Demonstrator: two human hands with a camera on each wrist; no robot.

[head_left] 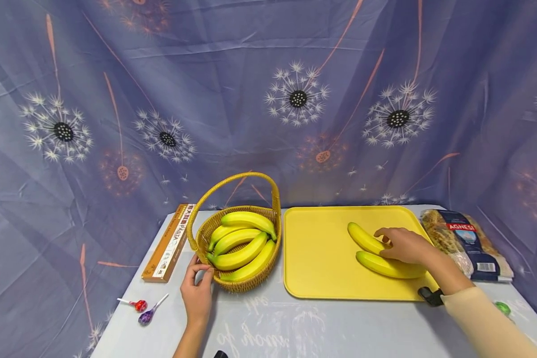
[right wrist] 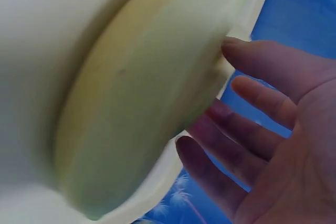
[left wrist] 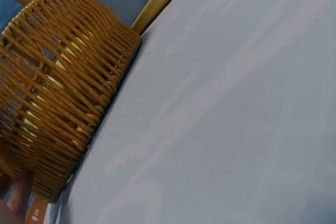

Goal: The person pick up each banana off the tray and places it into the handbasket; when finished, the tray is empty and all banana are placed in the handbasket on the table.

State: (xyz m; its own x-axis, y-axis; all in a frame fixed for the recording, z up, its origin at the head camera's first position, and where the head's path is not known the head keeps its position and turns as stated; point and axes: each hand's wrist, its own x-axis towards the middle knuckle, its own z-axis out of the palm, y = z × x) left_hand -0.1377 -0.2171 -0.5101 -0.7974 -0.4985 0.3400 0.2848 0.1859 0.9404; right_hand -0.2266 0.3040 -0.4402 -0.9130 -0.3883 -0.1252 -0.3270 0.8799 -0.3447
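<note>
A wicker basket (head_left: 246, 284) with a tall arched handle holds several yellow bananas (head_left: 240, 253). At its near left side, my left hand (head_left: 198, 293) grips the rim, thumb on the near side; in the left wrist view fingertips (left wrist: 22, 192) lie against the woven wall (left wrist: 68, 93). On the yellow tray (head_left: 317, 253) two more bananas lie side by side, a far one (head_left: 362, 238) and a near one (head_left: 385, 266). My right hand (head_left: 404, 244) reaches over them, fingers spread and loosely bent. In the right wrist view its fingertips are right at the far side of the near banana (right wrist: 136, 87).
Left of the basket lies a long pasta box (head_left: 169, 243), with a red lollipop (head_left: 139, 305) and a purple lollipop (head_left: 146, 316) in front. A pasta bag (head_left: 467, 243) lies right of the tray, a green candy (head_left: 502, 308) nearer. A patterned cloth (head_left: 232, 99) hangs behind.
</note>
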